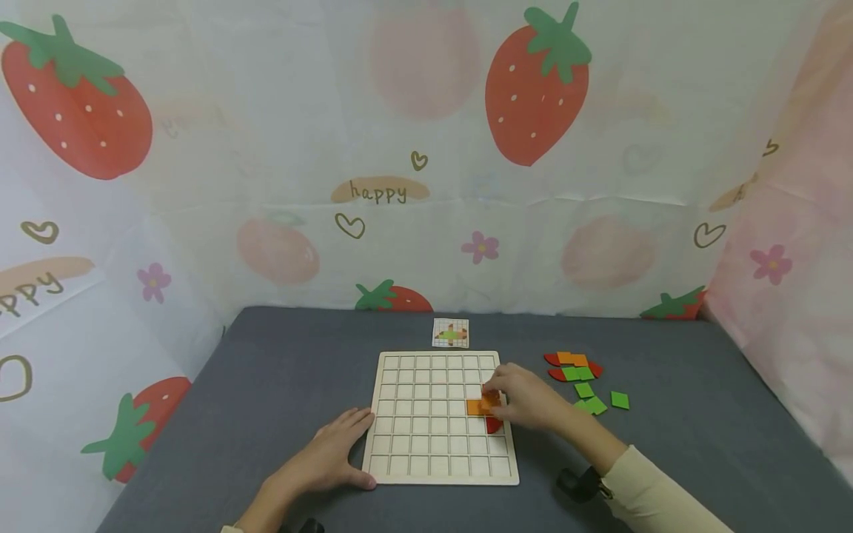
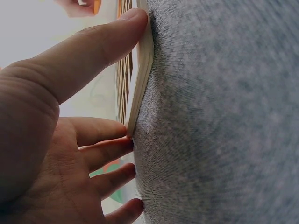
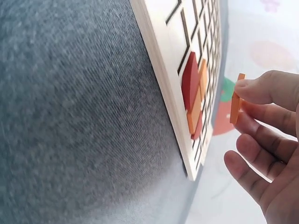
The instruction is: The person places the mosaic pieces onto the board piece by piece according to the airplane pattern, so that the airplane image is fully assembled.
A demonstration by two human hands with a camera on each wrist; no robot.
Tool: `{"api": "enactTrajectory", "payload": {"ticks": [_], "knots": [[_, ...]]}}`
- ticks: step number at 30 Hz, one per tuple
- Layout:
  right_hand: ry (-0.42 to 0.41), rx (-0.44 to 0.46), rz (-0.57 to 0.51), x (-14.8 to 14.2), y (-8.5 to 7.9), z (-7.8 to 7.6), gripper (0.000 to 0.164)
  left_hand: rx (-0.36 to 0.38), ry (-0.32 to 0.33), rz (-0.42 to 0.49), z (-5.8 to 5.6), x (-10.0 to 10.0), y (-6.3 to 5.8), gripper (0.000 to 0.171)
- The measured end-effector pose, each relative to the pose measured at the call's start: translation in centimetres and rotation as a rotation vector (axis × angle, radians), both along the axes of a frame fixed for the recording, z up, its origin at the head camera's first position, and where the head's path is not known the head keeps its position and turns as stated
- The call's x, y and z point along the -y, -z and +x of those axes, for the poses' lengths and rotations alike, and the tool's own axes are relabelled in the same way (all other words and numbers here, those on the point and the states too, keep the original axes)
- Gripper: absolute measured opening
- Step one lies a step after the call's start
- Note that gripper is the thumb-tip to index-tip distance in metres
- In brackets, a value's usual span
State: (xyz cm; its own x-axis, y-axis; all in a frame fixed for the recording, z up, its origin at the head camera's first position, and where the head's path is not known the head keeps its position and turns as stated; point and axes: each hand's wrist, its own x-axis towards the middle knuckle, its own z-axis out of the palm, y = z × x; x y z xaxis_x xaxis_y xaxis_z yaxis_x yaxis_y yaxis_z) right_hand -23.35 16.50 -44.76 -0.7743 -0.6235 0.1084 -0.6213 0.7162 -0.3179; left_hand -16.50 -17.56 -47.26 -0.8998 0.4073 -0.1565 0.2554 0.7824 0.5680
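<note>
A pale wooden grid board (image 1: pixel 429 437) lies on the grey table. My left hand (image 1: pixel 335 448) rests at its left edge; in the left wrist view the thumb (image 2: pixel 93 53) touches the rim and the fingers spread along the side. Over the board's right side, my right hand (image 1: pixel 529 397) pinches an orange square tile (image 3: pixel 236 100) between thumb and fingers, clear of the board. Beneath it, a red curved-edge tile (image 3: pixel 189 81) and orange tiles (image 1: pixel 473 407) sit in the grid, with a second red tile (image 3: pixel 197 126) behind. The right hand partly covers these tiles in the head view.
Right of the board lie loose pieces: red curved tiles (image 1: pixel 556 375), orange squares (image 1: pixel 580 360) and several green squares (image 1: pixel 620 400). A small pattern card (image 1: pixel 450 333) lies beyond the board's far edge. A strawberry-print curtain (image 1: pixel 293 148) encloses the table.
</note>
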Motion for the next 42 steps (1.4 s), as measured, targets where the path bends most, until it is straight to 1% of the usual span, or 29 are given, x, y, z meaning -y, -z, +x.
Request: {"api": "enactTrajectory", "payload": {"ticks": [3,5,10,13,17,22,28,34,42], "knots": [[-0.021,-0.001,-0.009,0.3,0.2,0.1,0.019,-0.001,0.003,0.003,0.0,0.0,-0.1,0.101],[-0.028,0.014,-0.012,0.5,0.2,0.2,0.019,0.001,0.003,0.004,0.0,0.0,-0.1,0.101],[-0.033,0.046,0.0,0.9,0.5,0.2,0.021,0.001,0.002,0.006,0.0,0.1,-0.1,0.101],[-0.05,0.046,0.005,1.0,0.7,0.3,0.022,0.001,-0.002,0.006,0.1,0.0,-0.1,0.101],[-0.079,0.037,0.011,1.1,1.2,0.3,0.024,0.003,-0.008,0.003,0.1,0.0,-0.2,0.101],[-0.11,0.018,0.012,1.2,1.5,0.4,0.022,-0.002,-0.005,-0.006,0.0,-0.1,-0.2,0.101],[-0.127,-0.01,0.035,1.4,1.7,0.6,0.02,0.003,-0.002,-0.004,-0.1,0.0,0.0,0.102],[-0.15,-0.053,0.035,1.6,1.9,0.7,0.018,0.001,-0.002,0.0,0.0,0.0,0.0,0.102],[-0.154,-0.074,0.038,1.8,2.1,0.7,0.016,0.003,-0.002,0.002,-0.1,0.1,0.1,0.102]]}}
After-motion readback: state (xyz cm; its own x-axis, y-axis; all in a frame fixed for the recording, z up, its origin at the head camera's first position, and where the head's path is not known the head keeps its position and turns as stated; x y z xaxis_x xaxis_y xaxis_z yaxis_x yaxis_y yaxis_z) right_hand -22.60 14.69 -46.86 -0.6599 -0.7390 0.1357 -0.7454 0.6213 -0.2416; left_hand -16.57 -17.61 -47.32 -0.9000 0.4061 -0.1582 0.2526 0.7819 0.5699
